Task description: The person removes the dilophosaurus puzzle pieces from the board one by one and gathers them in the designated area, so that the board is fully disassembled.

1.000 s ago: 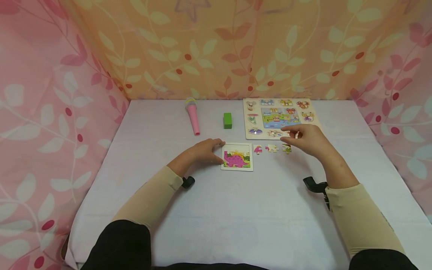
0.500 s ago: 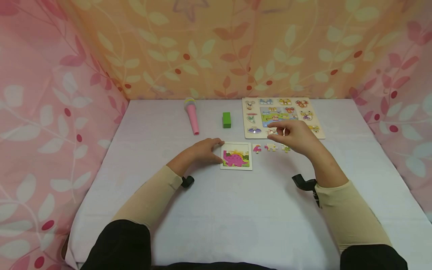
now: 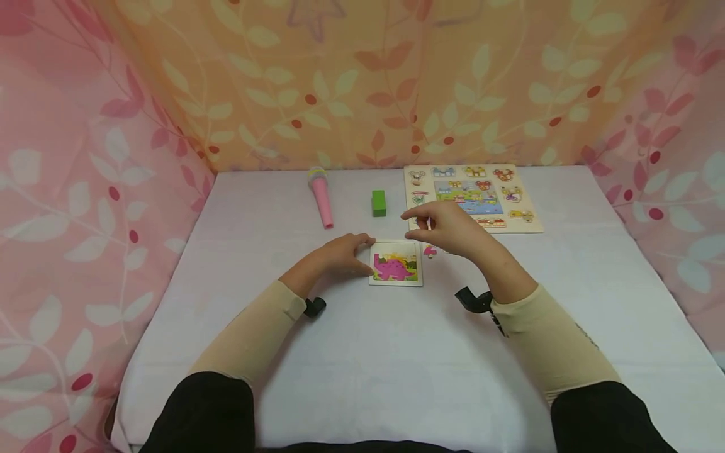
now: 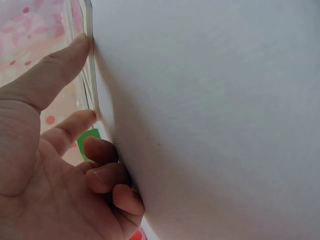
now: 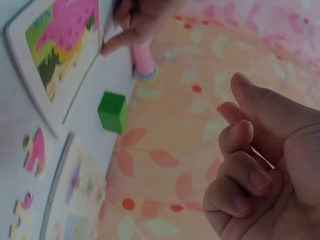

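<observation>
A small framed jigsaw puzzle (image 3: 396, 267) with a pink dinosaur picture lies flat on the white-covered table. Resting against its left edge, my left hand (image 3: 338, 255) touches it with thumb and index finger; the left wrist view shows the thumb (image 4: 62, 67) at the rim and the other fingers loosely bent. My right hand (image 3: 447, 228) hovers above the puzzle's upper right corner, thumb and index finger apart, nothing between them. In the right wrist view its other fingers are loosely curled. A loose pink puzzle piece (image 3: 430, 251) lies right of the frame; another piece (image 5: 22, 215) is partly in view.
Behind the right hand lies a wooden picture puzzle board (image 3: 523, 225), partly hidden by it. A green block (image 3: 379, 204) and a pink toy microphone (image 3: 322, 201) stand farther back and left. Patterned curtains (image 3: 272, 82) enclose the table's back and sides.
My right hand has moved left, from over the loose pieces to near the framed puzzle's upper right corner, now covering some pieces. The left hand has stayed at the frame's edge.
</observation>
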A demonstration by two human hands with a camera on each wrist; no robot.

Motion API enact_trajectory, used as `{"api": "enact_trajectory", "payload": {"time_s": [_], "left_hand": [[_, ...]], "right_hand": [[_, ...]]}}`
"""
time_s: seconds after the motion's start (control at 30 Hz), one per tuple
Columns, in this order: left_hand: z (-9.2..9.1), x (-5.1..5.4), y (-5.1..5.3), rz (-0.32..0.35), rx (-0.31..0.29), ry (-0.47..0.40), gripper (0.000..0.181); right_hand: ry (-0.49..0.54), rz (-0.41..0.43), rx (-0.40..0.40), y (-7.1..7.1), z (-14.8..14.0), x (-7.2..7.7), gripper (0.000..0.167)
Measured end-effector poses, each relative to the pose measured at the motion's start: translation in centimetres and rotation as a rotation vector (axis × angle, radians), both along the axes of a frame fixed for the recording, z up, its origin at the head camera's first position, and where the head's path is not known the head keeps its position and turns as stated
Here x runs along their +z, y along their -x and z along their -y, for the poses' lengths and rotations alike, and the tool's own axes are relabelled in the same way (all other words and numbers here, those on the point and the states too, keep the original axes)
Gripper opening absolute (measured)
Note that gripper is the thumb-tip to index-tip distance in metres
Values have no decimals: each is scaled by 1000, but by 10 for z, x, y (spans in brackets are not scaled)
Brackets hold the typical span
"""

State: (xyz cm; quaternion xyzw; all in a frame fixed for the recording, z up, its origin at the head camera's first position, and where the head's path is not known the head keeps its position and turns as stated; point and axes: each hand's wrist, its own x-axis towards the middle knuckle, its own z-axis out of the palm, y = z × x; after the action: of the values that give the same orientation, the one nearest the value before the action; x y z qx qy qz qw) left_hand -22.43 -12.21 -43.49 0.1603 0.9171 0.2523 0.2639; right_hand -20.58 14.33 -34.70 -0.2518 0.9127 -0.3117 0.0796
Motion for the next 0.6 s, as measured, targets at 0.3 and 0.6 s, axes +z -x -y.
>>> {"api": "enact_trajectory", "payload": {"time_s": [0.3, 0.6], "left_hand": [[0, 1, 0, -23, -13, -1, 79], [1, 0, 0, -34, -27, -15, 78]], "right_hand": [[-30, 85, 38, 0, 29, -15, 42], [-83, 175, 36, 1, 51, -43, 41]]}}
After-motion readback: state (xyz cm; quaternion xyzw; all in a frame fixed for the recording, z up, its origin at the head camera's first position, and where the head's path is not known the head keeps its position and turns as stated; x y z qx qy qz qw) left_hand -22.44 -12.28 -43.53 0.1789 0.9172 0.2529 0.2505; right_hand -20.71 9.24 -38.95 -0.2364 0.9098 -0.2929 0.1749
